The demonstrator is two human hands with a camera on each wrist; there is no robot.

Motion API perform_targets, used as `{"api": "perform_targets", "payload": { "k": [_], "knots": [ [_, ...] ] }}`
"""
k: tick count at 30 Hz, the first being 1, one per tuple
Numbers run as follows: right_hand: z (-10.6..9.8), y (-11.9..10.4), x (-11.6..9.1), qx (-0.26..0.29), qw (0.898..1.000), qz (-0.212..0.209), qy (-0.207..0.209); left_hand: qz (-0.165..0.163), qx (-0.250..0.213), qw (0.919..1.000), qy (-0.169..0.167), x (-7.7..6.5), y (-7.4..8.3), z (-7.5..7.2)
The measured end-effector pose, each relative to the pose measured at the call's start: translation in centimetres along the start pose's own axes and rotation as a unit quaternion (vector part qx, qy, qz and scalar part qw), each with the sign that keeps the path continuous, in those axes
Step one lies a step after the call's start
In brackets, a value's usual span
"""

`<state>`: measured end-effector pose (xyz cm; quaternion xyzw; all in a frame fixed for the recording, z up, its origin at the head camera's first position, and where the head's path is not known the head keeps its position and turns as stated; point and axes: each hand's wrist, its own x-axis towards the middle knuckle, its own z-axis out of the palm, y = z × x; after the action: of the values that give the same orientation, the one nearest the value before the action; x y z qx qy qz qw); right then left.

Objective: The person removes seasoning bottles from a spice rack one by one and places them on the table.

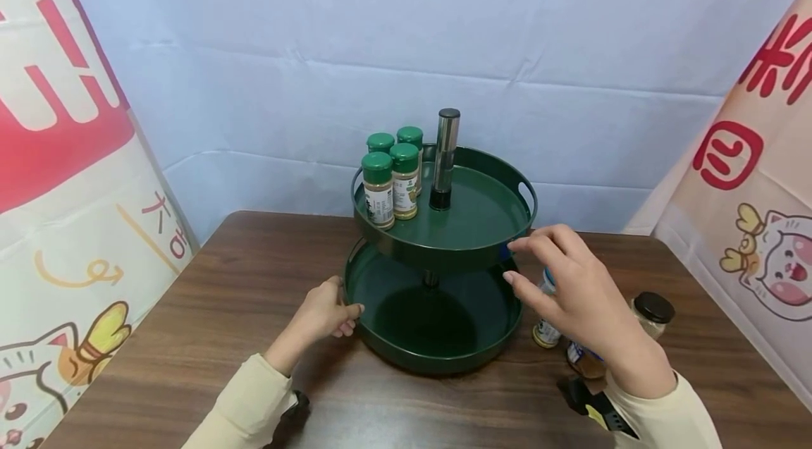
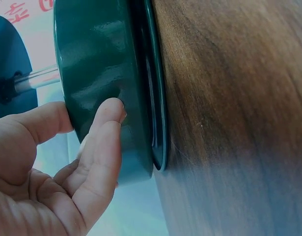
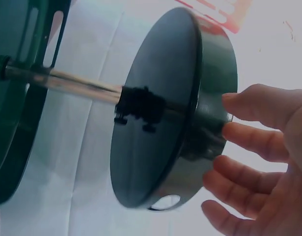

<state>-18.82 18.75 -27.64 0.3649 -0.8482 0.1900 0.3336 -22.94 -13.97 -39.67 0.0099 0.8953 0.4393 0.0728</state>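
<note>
A dark green two-tier round rack stands on the table, with a metal post (image 1: 445, 153) through its upper tray (image 1: 482, 199). My left hand (image 1: 325, 308) pinches the wall of the lower tray (image 1: 431, 357) at its left side; in the left wrist view the fingers (image 2: 109, 110) lie against the outer wall and the thumb is at the rim. Beside the upper tray's right wall is my right hand (image 1: 580, 294), fingers spread and holding nothing. Several green-capped spice bottles (image 1: 378, 199) stand upright together on the left of the upper tray.
Right of the rack, partly behind my right hand, are a blue-capped bottle (image 1: 545, 333), a brown-filled jar (image 1: 585, 362) and a black-lidded jar (image 1: 653, 308). Pale cloth (image 1: 406, 33) hangs behind the wooden table (image 1: 254, 273), and printed banners (image 1: 57, 223) flank it.
</note>
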Motion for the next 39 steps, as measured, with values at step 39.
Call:
{"api": "perform_targets", "payload": {
  "k": [39],
  "knots": [
    [4.5,-4.5,4.5,0.019,0.998,-0.060,0.028,0.013,-0.005,0.9999,0.003,0.1,-0.1,0.2]
  ]
}}
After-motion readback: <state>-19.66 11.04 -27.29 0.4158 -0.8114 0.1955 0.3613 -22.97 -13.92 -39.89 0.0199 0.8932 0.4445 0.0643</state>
